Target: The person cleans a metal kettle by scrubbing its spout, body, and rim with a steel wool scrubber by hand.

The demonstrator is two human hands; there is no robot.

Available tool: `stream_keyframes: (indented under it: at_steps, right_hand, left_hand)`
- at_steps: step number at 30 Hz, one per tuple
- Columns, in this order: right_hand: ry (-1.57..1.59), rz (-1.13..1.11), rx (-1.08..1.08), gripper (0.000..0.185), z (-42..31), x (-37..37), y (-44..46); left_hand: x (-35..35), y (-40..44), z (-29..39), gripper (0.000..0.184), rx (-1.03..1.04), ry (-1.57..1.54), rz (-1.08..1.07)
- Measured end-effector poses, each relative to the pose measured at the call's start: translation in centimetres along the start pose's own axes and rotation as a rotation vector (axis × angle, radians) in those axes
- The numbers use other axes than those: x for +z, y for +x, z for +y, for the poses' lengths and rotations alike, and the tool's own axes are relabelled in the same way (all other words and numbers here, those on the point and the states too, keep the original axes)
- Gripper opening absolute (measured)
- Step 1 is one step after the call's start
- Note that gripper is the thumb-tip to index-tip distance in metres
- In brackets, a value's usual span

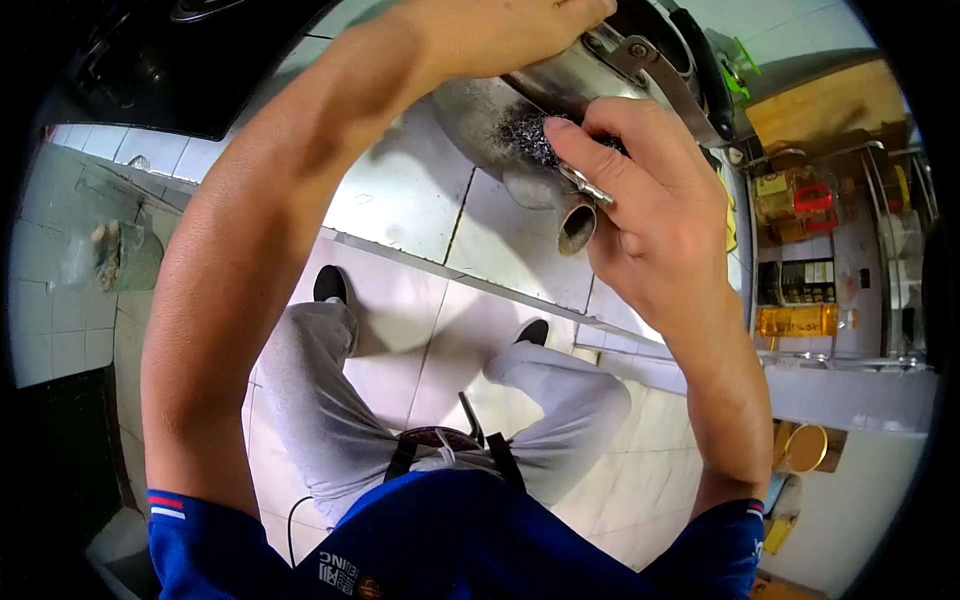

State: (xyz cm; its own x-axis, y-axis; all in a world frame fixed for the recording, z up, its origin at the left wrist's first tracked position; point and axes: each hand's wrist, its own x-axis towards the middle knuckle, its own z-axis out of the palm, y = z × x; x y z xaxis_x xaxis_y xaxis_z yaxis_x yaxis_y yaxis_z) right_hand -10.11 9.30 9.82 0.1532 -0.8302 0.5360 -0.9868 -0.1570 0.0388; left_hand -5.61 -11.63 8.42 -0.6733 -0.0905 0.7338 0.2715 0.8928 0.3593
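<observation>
A metal kettle (470, 125) stands tilted on the white tiled counter, its side smudged dark. Its short spout (577, 228) points toward me, and its black handle (703, 80) is on a metal bracket at the upper right. My left hand (500, 35) lies over the kettle's top and grips it; some fingers are cut off by the frame's upper edge. In my right hand (650, 190), closed, is a steel wool scourer (530, 138), pressed against the darkened side just above the spout. A thin metal whistle or lever piece (586, 186) shows beside the fingers.
The white tiled counter (400, 195) ends in an edge in front of my legs. A black stove (150, 70) is at the upper left. On the right, a rack (885, 250) holds bottles, including an oil bottle (797, 321). A plastic bag (125, 250) hangs at left.
</observation>
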Motion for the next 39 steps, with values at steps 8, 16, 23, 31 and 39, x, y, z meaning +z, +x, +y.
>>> stream_keyframes:
  at_steps: [8, 16, 23, 31, 39]
  right_hand:
    - [0.001, 0.016, 0.036, 0.039, 0.3, -0.1, -0.7]
    - [0.105, 0.137, 0.561, 0.040, 1.7, -3.0, -6.1]
    - [0.577, 0.228, 0.988, 0.072, 2.3, -3.4, -5.9]
    - [0.878, 0.311, 0.907, 0.072, 4.7, -3.5, -6.8]
    - [0.863, 0.442, 0.626, 0.055, 6.2, -4.6, -4.6]
  left_hand:
    - [0.9, 0.4, 0.3, 0.034, 0.062, 0.135, 0.011]
    - [-0.7, 0.3, 0.3, 0.027, 0.278, 0.274, -0.140]
    - [-2.3, 1.2, 2.1, 0.041, -0.003, -0.078, -0.367]
    - [-0.2, 1.7, 5.5, 0.057, -0.323, 0.229, -0.221]
    - [-0.6, 2.0, 6.9, 0.050, -0.468, 0.054, -0.252]
